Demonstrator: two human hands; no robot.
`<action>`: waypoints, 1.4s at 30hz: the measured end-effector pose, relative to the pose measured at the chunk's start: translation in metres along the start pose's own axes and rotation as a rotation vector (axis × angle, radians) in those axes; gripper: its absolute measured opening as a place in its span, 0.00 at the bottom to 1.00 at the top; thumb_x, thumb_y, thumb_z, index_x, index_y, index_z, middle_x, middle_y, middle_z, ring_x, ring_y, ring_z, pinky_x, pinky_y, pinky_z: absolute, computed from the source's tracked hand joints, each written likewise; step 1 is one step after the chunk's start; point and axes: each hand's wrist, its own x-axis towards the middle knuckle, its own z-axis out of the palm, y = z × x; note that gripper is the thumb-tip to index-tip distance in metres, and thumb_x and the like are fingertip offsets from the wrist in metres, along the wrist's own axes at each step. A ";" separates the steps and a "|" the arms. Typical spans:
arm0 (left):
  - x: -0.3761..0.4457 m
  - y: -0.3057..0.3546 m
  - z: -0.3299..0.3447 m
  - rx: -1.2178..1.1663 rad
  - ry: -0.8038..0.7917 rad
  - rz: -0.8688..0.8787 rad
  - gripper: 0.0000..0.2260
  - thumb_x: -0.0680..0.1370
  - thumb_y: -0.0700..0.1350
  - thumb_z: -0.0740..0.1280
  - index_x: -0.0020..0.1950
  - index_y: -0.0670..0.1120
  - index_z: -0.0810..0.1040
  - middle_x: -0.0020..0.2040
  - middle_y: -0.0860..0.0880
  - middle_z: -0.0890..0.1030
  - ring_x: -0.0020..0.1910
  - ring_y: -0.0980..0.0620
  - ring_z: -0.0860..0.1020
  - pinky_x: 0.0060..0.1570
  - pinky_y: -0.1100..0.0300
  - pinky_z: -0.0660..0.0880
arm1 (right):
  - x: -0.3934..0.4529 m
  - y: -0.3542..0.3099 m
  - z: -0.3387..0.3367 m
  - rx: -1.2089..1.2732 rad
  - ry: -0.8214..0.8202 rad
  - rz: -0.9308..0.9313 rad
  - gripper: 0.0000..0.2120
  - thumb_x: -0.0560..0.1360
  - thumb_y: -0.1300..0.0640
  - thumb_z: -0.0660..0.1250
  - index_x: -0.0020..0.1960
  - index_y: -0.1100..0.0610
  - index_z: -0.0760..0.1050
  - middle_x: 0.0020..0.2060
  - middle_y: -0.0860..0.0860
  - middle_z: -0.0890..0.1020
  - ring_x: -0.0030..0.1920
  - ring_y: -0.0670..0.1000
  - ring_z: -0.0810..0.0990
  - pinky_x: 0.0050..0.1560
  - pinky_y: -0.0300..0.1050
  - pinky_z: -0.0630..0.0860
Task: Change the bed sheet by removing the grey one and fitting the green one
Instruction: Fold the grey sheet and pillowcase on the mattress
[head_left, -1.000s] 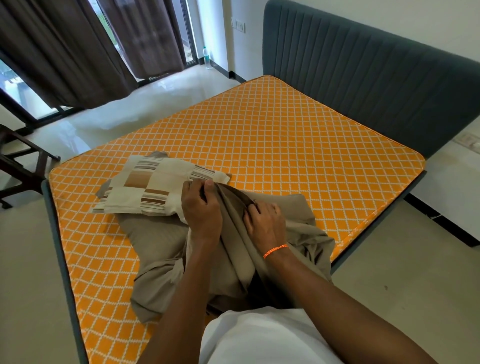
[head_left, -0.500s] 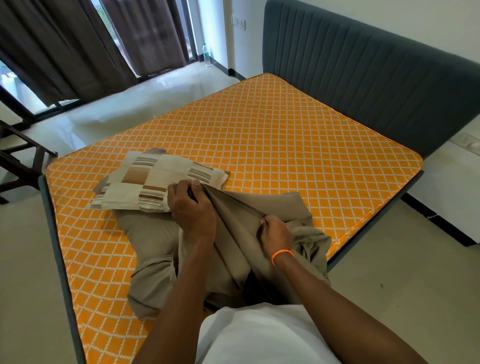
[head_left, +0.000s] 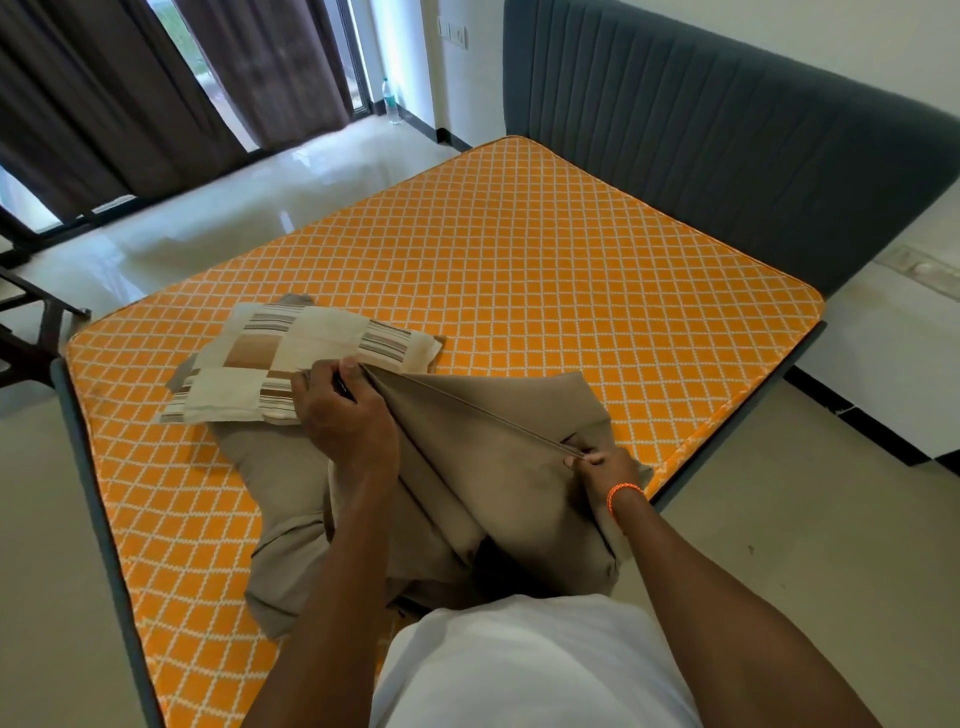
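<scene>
White shirt (head_left: 519, 670) at frame bottom, both bare forearms reaching forward over near edge of bed.

Right hand (head_left: 605, 467), orange thread band (head_left: 623, 493) on wrist, pinches one end of a hemmed edge of the grey-beige bed sheet (head_left: 467, 467). Fingers curled tight on the fabric, near the mattress's right edge.

Left hand (head_left: 343, 410) grips the other end of same hem, thumb and fingers closed round the cloth, knuckles up. Hem runs taut in a straight line between the two hands, rising from right hand up-left to left hand.

Rest of sheet is bunched in a loose heap under and between the arms, on the near part of the orange mattress with white diamond lattice (head_left: 545, 270). Part of the heap drapes off the near edge toward the shirt.

Cream pillow with brown striped patches (head_left: 291, 358) lies flat just beyond left hand, partly on top of the sheet heap. Left hand touches its near edge.

Mattress surface beyond that is bare. Dark grey-blue bed frame (head_left: 88, 467) shows along the left side.

Far side: dark grey ribbed padded headboard (head_left: 727, 130) upright against white wall. Far left: brown curtains (head_left: 104, 93) over glass doors, clear plastic bottle (head_left: 395, 101) on glossy floor near the corner. Dark wooden furniture (head_left: 26, 332), only partly in view, at left edge.

Green sheet: can't tell where it is.
</scene>
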 end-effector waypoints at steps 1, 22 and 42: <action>0.001 -0.001 0.000 -0.001 0.006 0.003 0.14 0.85 0.49 0.64 0.52 0.38 0.81 0.51 0.39 0.79 0.50 0.39 0.78 0.46 0.56 0.70 | 0.000 0.001 -0.005 -0.026 0.003 0.024 0.12 0.71 0.49 0.80 0.30 0.47 0.83 0.29 0.47 0.81 0.37 0.54 0.79 0.43 0.48 0.74; 0.075 -0.029 -0.004 0.000 0.142 -0.239 0.18 0.83 0.52 0.61 0.56 0.39 0.82 0.57 0.38 0.80 0.57 0.39 0.78 0.57 0.50 0.72 | 0.016 -0.044 -0.082 0.151 -0.141 -0.256 0.17 0.76 0.53 0.76 0.29 0.49 0.80 0.30 0.43 0.82 0.38 0.45 0.81 0.45 0.45 0.78; 0.073 -0.035 0.006 0.032 0.036 -0.281 0.13 0.84 0.48 0.65 0.57 0.39 0.82 0.59 0.38 0.80 0.57 0.38 0.78 0.57 0.49 0.73 | 0.040 -0.060 -0.133 0.248 -0.119 -0.324 0.07 0.75 0.62 0.75 0.42 0.66 0.84 0.43 0.56 0.87 0.47 0.52 0.85 0.51 0.46 0.77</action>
